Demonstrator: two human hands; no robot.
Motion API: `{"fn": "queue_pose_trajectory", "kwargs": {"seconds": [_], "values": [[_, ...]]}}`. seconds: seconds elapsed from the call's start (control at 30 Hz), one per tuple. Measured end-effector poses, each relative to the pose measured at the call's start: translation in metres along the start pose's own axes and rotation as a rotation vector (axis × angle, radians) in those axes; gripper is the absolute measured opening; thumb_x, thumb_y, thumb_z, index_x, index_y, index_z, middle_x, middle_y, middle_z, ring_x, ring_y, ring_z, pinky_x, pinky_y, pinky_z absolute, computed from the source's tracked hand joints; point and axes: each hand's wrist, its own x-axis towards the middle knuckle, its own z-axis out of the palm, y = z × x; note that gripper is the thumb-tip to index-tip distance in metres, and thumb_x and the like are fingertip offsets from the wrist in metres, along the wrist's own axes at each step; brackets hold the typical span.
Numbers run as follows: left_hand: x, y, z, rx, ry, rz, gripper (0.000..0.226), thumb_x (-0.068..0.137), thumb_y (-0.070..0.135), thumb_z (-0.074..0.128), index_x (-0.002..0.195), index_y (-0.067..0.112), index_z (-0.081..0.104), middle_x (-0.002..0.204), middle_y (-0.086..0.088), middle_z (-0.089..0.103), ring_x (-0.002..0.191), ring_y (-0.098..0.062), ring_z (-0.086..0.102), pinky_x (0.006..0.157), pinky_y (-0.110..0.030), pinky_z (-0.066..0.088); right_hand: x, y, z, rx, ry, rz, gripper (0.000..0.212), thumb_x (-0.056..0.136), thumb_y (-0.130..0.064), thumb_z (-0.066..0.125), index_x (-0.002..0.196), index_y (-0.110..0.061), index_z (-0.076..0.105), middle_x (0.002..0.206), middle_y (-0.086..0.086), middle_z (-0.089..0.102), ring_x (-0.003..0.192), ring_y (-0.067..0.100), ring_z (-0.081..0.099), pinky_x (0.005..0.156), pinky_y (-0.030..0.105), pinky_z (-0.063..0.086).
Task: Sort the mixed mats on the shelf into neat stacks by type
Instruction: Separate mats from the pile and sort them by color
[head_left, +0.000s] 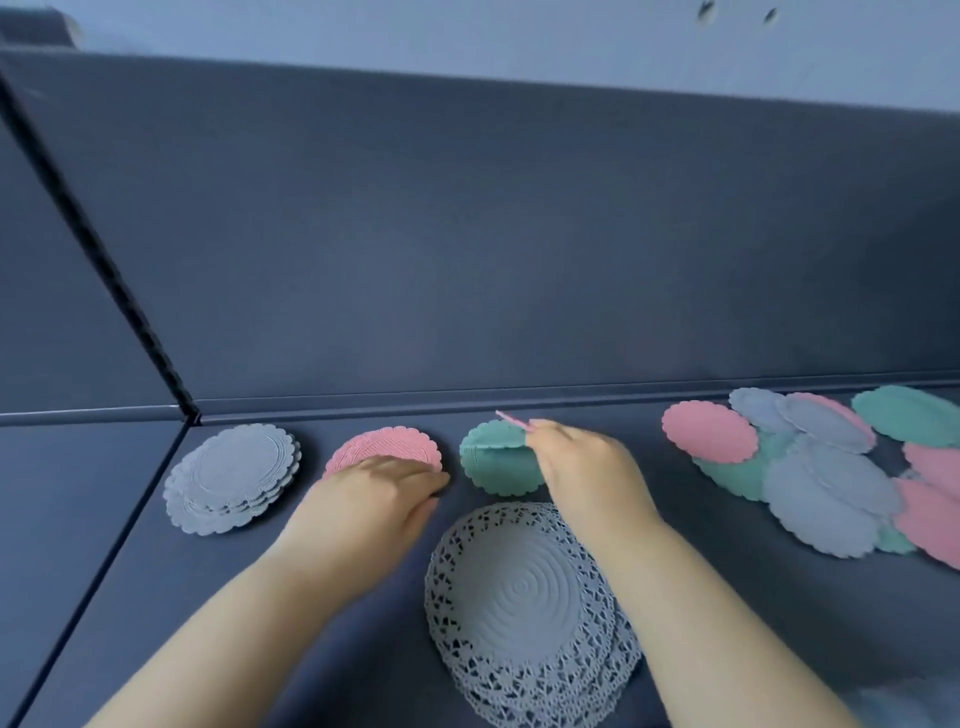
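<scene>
Head view: my left hand (374, 483) lies flat on the pink stack (387, 447). My right hand (576, 457) pinches a pink mat (511, 420) above the green stack (493, 467), just right of it. If I let go here, it mixes colours.

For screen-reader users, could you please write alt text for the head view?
The left hand rests on a pink stack while the right hand pinches a pink mat above a green stack. Grey stack at left, mixed mats at right.
</scene>
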Motion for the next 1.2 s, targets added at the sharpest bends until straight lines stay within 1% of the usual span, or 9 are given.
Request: {"fn": "queue_pose_trajectory", "kwargs": {"seconds": [0.07, 0.13, 0.3, 0.37, 0.47, 0.57, 0.7, 0.97, 1.2], "values": [[-0.016, -0.005, -0.008, 0.0, 0.026, -0.08, 0.036, 0.082, 0.034, 0.039, 0.094, 0.03, 0.072, 0.09, 0.016, 0.07, 0.077, -0.012, 0.068, 0.054, -0.024, 0.055, -0.002, -0.008, 0.015, 0.024, -0.314, -0.008, 0.022, 0.071, -0.002, 0.059, 0.069, -0.013, 0.041, 0.084, 0.006, 0.064, 0.07, 0.028, 0.058, 0.054, 0.03, 0.044], [-0.028, -0.007, -0.013, -0.015, 0.033, -0.158, 0.037, 0.083, 0.035, 0.038, 0.097, 0.028, 0.072, 0.096, 0.016, 0.07, 0.082, -0.011, 0.068, 0.055, -0.026, 0.056, -0.007, -0.01, 0.015, 0.134, -0.392, 0.042, 0.015, 0.081, -0.008, 0.057, 0.088, -0.014, 0.068, 0.093, 0.01, 0.067, 0.089, 0.029, 0.062, 0.073, 0.037, 0.05], [-0.046, -0.005, -0.016, 0.004, 0.093, -0.261, 0.038, 0.084, 0.035, 0.037, 0.095, 0.027, 0.073, 0.094, 0.016, 0.07, 0.081, -0.011, 0.068, 0.052, -0.026, 0.055, -0.007, -0.014, -0.01, 0.499, -0.008, 0.269, 0.032, 0.088, 0.0, 0.052, 0.108, -0.018, 0.069, 0.115, -0.001, 0.066, 0.102, 0.015, 0.062, 0.087, 0.012, 0.041], [-0.052, -0.005, -0.019, 0.035, 0.11, -0.3, 0.037, 0.083, 0.034, 0.037, 0.093, 0.028, 0.073, 0.092, 0.017, 0.07, 0.079, -0.01, 0.068, 0.049, -0.025, 0.053, 0.004, -0.033, -0.014, 0.541, 0.165, 0.163, 0.045, 0.081, 0.012, 0.05, 0.107, -0.018, 0.07, 0.113, -0.007, 0.064, 0.1, 0.008, 0.061, 0.085, 0.003, 0.037], [-0.065, -0.013, -0.026, 0.08, 0.13, -0.393, 0.038, 0.083, 0.033, 0.037, 0.094, 0.028, 0.073, 0.09, 0.016, 0.07, 0.076, -0.012, 0.068, 0.048, -0.025, 0.05, 0.024, -0.076, -0.011, 0.407, 0.278, -0.114, 0.045, 0.067, 0.008, 0.052, 0.101, -0.014, 0.071, 0.107, 0.006, 0.069, 0.095, 0.018, 0.066, 0.082, 0.019, 0.048], [-0.082, -0.024, -0.034, 0.112, 0.176, -0.454, 0.038, 0.083, 0.031, 0.038, 0.094, 0.025, 0.073, 0.088, 0.013, 0.071, 0.074, -0.015, 0.069, 0.05, -0.026, 0.051, 0.03, -0.118, -0.002, 0.27, -0.039, -0.312, 0.031, 0.067, 0.009, 0.051, 0.089, -0.012, 0.056, 0.082, -0.001, 0.067, 0.076, 0.031, 0.062, 0.055, 0.026, 0.051], [-0.106, -0.04, -0.042, 0.124, 0.196, -0.485, 0.039, 0.084, 0.032, 0.036, 0.095, 0.026, 0.073, 0.086, 0.015, 0.07, 0.071, -0.016, 0.067, 0.046, -0.025, 0.048, 0.019, -0.135, 0.016, 0.108, -0.418, -0.193, 0.028, 0.077, 0.009, 0.037, 0.089, -0.014, 0.024, 0.058, 0.002, 0.034, 0.048, 0.023, 0.033, 0.042, 0.031, 0.016], [-0.117, -0.06, -0.045, 0.066, 0.266, -0.293, 0.037, 0.085, 0.03, 0.038, 0.093, 0.023, 0.074, 0.085, 0.014, 0.071, 0.072, -0.014, 0.067, 0.047, -0.026, 0.049, 0.007, -0.139, 0.023, 0.187, -0.389, 0.042, 0.026, 0.082, 0.005, 0.037, 0.096, -0.017, 0.036, 0.116, 0.006, 0.054, 0.087, 0.031, 0.053, 0.067, 0.036, 0.045], [-0.087, -0.043, -0.037, -0.066, 0.213, 0.007, 0.036, 0.084, 0.028, 0.04, 0.095, 0.022, 0.074, 0.087, 0.011, 0.071, 0.073, -0.015, 0.067, 0.053, -0.024, 0.05, -0.039, -0.146, -0.024, 0.34, -0.011, 0.297, 0.011, 0.089, -0.016, 0.052, 0.097, -0.021, 0.057, 0.115, -0.006, 0.064, 0.101, 0.015, 0.058, 0.082, 0.029, 0.046]]}}
